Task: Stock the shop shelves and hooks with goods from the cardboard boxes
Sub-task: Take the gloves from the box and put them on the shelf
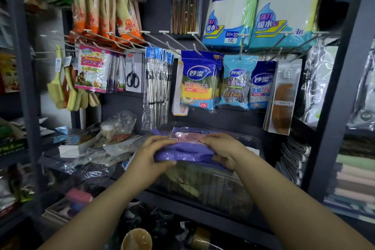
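Note:
A stack of purple plastic packets [185,149], with a pink patch on the top one, lies on a clear bag of dark goods [205,184] on the middle shelf. My left hand [154,153] grips the stack's left end, thumb under the front edge and fingers over the top. At the right end my right hand [222,149] holds the stack the same way. Above them hang sponge packs [199,81], steel scourer packs [236,83] and white wire hooks [168,43], several of them bare. No cardboard box is in view.
Loose clear packets [97,148] clutter the shelf to the left. Bagged steel utensils [156,87], scissors [133,76], brushes [58,83] and combs [283,95] hang at hand height. Dark shelf uprights [334,107] stand on both sides. Folded cloths [353,178] fill the right shelf.

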A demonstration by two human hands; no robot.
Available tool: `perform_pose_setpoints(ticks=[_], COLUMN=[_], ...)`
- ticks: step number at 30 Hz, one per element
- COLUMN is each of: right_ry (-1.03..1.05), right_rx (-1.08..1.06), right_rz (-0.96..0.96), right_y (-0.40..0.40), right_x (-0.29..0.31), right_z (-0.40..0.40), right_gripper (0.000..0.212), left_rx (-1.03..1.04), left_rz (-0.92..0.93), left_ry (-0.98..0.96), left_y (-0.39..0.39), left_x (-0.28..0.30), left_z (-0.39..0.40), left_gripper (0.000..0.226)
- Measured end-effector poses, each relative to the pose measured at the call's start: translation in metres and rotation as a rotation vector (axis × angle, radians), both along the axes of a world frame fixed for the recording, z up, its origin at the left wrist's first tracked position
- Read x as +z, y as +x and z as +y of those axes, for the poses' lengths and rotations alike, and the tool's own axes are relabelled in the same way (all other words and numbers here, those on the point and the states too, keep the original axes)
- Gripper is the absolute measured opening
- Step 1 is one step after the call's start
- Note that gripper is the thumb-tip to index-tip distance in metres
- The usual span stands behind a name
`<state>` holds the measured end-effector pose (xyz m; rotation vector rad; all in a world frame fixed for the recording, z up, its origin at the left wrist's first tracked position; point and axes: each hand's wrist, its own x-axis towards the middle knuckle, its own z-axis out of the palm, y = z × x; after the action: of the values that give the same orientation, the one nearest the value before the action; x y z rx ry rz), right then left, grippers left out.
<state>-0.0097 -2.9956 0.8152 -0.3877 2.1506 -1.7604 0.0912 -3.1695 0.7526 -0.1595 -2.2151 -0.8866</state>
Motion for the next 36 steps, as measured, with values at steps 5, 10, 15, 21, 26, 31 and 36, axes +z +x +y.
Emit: perform_pose_setpoints(ticks=[5, 10, 15, 21, 26, 31, 36], right_ry=[0.25, 0.413, 0.515, 0.645, 0.658, 0.512, 0.082], right_rx=[-0.099, 0.16, 0.115, 0.186, 0.194, 0.107, 0.027], right_rz=[0.701, 1.011, 0.952, 0.88, 0.889, 0.986, 1.054], right_y=[0.011, 0.017, -0.011, -0.026, -0.036, -0.024, 0.052], right_x=[-0.001, -0.011, -0.017, -0.009, -0.016, -0.018, -0.039], right_z=[0.02, 0.017, 0.004, -0.017, -0.024, -0.016, 0.037], right_gripper=[0.047, 0.046, 0.037, 0.048, 0.044, 0.042, 0.029], left_rx=[0.098, 0.144, 0.203, 0.303, 0.272, 0.2, 0.104], left_rz=[0.076, -0.032, -0.085, -0.001, -0.043, -0.166, -0.269], left_ry=[0.133, 0.077, 0.134, 0.222, 0.3, 0.352, 0.376], left_y=[-0.017, -0.032, -0.024, -0.001, 0.016, 0.035, 0.075], left_x=[0.009, 0.022, 0.012, -0.003, -0.019, -0.039, -0.071], left_z=[-0.002, 0.001, -0.006, -0.02, -0.031, -0.024, 0.019], left_gripper=[0.038, 0.037, 0.044, 0.03, 0.03, 0.026, 0.024])
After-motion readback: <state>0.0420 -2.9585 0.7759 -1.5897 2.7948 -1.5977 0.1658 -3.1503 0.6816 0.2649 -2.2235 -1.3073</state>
